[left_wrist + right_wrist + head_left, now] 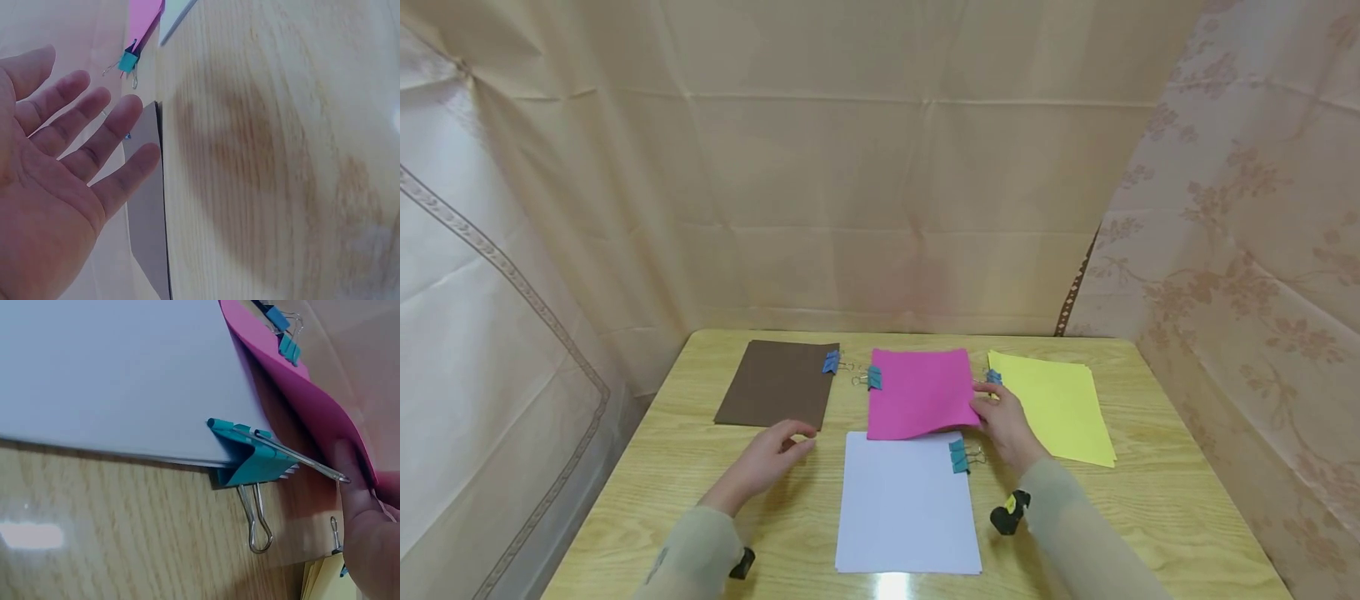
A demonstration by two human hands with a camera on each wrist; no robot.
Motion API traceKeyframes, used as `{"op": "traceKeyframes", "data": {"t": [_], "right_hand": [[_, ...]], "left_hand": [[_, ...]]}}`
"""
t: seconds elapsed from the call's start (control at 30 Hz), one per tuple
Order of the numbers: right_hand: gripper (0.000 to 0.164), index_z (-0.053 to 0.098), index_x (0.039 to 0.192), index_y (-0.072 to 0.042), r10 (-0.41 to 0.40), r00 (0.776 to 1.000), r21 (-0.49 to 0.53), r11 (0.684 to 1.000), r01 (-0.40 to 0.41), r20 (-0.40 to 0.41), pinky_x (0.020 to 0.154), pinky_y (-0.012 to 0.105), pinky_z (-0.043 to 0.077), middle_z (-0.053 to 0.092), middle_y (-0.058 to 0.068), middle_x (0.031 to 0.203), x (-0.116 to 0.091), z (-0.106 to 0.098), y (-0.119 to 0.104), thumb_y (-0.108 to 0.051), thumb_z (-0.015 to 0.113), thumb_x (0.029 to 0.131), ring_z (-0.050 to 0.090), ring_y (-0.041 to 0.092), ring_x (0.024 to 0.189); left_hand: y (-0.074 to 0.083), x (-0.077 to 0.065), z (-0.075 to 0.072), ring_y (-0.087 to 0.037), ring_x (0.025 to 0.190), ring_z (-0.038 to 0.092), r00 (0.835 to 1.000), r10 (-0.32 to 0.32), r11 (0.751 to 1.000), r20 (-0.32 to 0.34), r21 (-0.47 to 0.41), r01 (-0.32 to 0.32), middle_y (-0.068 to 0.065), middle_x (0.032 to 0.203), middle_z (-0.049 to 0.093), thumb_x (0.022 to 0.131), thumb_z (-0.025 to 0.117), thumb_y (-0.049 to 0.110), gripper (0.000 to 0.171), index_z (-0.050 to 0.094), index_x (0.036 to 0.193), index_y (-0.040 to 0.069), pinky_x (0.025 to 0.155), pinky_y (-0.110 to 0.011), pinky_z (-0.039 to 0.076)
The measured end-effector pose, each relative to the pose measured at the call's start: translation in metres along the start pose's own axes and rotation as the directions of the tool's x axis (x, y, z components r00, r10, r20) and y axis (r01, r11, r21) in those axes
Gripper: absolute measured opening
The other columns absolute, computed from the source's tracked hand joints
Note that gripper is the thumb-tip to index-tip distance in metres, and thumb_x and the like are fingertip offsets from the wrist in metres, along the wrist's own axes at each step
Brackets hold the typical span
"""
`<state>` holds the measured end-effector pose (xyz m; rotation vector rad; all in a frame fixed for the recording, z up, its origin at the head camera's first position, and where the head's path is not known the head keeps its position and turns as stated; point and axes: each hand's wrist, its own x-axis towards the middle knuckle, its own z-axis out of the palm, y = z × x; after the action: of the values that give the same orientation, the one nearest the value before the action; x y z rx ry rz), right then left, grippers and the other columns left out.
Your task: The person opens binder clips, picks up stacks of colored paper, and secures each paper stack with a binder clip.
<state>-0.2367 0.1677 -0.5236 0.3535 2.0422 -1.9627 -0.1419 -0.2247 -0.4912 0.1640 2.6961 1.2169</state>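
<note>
A stack of pink paper (921,392) lies at the middle back of the table, with a teal binder clip (874,377) on its left edge. My right hand (1006,423) pinches that stack at its right edge; in the right wrist view the pink sheets (300,387) bow upward, the thumb beneath them. Just in front lies a stack of white paper (904,508), held by another teal binder clip (959,457) at its upper right corner. Over the table, near the front corner of the brown paper stack (778,383), my left hand (769,458) holds nothing, its fingers (103,140) spread and relaxed.
To the right lies a stack of yellow paper (1060,408) with a blue binder clip (993,377). The brown stack has a blue binder clip (831,362) too. Cloth curtains (887,208) hang behind and beside the wooden table (1180,517).
</note>
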Motion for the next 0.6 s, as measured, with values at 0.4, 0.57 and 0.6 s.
{"op": "traceKeyframes", "data": {"t": [0.4,0.57,0.6], "right_hand": [[0.039,0.050,0.145,0.001,0.002,0.994,-0.074,0.997,0.006,0.112,0.106,0.040,0.049,0.053,0.022,0.146,-0.002,-0.004,-0.001,-0.017,0.047,0.110,0.056,0.035,0.132],[0.041,0.051,0.145,0.002,0.017,0.989,-0.159,0.987,0.006,0.146,0.103,0.041,0.051,0.057,0.023,0.143,-0.007,-0.007,-0.004,-0.019,0.048,0.110,0.060,0.034,0.128],[0.041,0.052,0.145,0.001,0.023,0.988,-0.175,0.985,0.004,0.152,0.102,0.041,0.052,0.057,0.023,0.143,-0.007,-0.007,-0.004,-0.019,0.049,0.109,0.061,0.034,0.127]], "left_hand": [[-0.012,-0.005,0.001,-0.023,0.112,0.062,1.000,0.004,1.000,-0.013,0.001,-0.004,-0.003,0.123,0.067,0.103,0.063,0.022,0.024,0.069,0.122,0.008,0.098,-0.048,0.050],[-0.021,-0.006,0.001,-0.023,0.111,0.063,1.000,0.000,1.000,-0.018,-0.002,0.000,-0.005,0.124,0.067,0.103,0.063,0.022,0.023,0.069,0.121,0.008,0.095,-0.047,0.051],[-0.022,-0.006,0.001,-0.023,0.111,0.063,1.000,-0.003,1.000,-0.019,-0.004,0.003,-0.005,0.124,0.067,0.103,0.063,0.022,0.023,0.069,0.121,0.008,0.095,-0.047,0.051]]}}
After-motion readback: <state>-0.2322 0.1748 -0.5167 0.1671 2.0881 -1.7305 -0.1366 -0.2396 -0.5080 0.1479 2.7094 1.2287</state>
